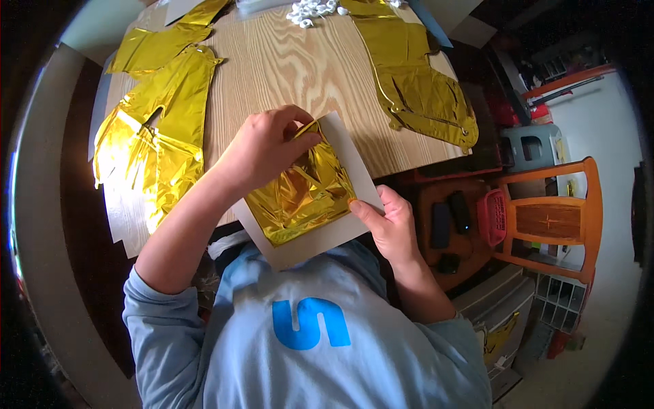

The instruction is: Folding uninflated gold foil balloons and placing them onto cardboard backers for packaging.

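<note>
Two grips are closed: the left hand (266, 150) pinches the top of the folded gold foil (293, 194), the right hand (395, 228) clamps its side against the white card (283, 257), near the worktop (293, 68). Folding seems in hand; next probably calls for steadying the card, smoothing creases.

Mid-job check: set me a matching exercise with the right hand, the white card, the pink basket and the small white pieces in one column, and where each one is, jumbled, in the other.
Column one
1. Right hand
2. White card
3. Pink basket
4. Small white pieces

Column two
A. In a pile near the far edge of the wood-grain table
B. Beneath the hand-held gold foil
C. On the seat of the wooden chair
D. At the right-hand corner of that foil

Pairs: 1-D, 2-B, 3-C, 4-A
</note>
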Motion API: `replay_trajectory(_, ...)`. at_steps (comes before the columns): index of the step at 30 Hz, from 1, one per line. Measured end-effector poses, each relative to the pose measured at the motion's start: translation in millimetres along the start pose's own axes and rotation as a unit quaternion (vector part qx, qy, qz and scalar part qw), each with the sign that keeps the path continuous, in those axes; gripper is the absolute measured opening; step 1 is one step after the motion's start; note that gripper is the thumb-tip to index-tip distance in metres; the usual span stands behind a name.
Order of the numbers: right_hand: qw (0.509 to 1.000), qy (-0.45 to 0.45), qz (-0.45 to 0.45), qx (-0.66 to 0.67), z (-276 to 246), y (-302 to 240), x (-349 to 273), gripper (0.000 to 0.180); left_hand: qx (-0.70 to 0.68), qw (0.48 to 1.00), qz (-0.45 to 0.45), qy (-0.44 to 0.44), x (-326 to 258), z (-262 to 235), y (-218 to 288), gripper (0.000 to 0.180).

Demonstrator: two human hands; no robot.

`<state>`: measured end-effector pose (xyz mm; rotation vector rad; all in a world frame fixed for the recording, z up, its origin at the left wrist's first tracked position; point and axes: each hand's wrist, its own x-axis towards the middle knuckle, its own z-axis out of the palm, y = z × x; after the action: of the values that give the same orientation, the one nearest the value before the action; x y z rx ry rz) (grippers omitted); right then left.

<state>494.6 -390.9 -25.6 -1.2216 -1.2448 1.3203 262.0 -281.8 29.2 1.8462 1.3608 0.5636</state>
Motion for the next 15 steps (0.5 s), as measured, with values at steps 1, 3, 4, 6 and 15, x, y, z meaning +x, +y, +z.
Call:
replay_trajectory(1, 1.0, 0.005, 0.007, 0.012, 0, 2, 0, 0.012, -0.031, 0.999, -0.025, -0.01, 1, -2, -1, 0.032)
replay_trajectory(3, 0.999, 0.012, 0.021, 0.039, 0, 9, -1, 0.012, -0.092, 0.994, -0.057, -0.026, 1, -5, -6, 0.031)
replay_trajectory(4, 0.999, 0.015, 0.023, 0.039, -1, 12, -1, 0.012, -0.123, 0.989, -0.072, -0.034, 2, -6, -7, 0.031)
replay_trajectory(6, 0.999, 0.018, 0.027, 0.038, 1, 14, -1, 0.012, -0.139, 0.985, -0.094, -0.046, 3, -10, -10, 0.033)
replay_trajectory(15, 0.997, 0.012, 0.027, 0.07, -1, 12, 1, 0.015, 0.072, 0.997, 0.026, 0.033, -12, -21, -8, 0.03)
